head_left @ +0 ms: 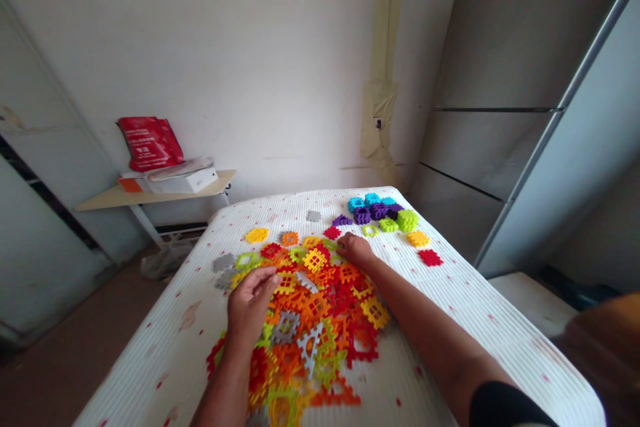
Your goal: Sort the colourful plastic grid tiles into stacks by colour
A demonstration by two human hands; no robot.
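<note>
A heap of interlocking plastic building pieces (pixel 315 307) in red, orange, yellow, green and grey covers the middle of the table. Over the heap's left side is my left hand (pixel 251 292), its fingers curled and the thumb close to the index finger; whatever is between them cannot be made out. My right hand (pixel 355 249) reaches to the heap's far right edge with bent fingers, by a light green piece (pixel 327 244) and a red square piece (pixel 332 232). Its fingertips are partly hidden. Nearby, a yellow window-shaped piece (pixel 315 259) lies on top of the heap.
At the table's far right are stacks of purple pieces (pixel 379 211), blue pieces (pixel 372 199) and green pieces (pixel 407 220). Loose grey pieces (pixel 223 262) lie left of the heap. A side table (pixel 220 181) with a red bag (pixel 150 143) stands left; a refrigerator (pixel 480 147) stands right.
</note>
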